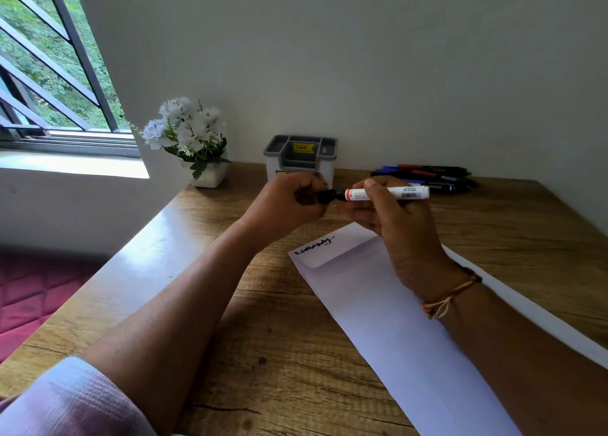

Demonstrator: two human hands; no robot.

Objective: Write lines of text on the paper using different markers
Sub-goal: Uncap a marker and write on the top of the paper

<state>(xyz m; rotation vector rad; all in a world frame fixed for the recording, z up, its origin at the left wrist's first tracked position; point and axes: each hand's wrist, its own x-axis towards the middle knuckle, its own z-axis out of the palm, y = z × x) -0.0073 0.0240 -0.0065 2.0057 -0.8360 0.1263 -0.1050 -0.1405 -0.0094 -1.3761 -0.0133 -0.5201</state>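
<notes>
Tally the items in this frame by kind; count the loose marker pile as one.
White-barrelled marker, held: 1
Pile of dark markers: 1
White paper sheet: 1
Grey plastic organiser: 1
White pot of white flowers: 1
Total: 5

There are 2 hands, the left hand (289, 202) and the right hand (394, 225); 1 white marker (388, 193); 1 paper (388, 320) with 1 written line (314, 246); 1 grey organizer (299, 154); 1 flower pot (210, 177); and 1 pile of markers (427, 177), overlapping too much to count.
</notes>
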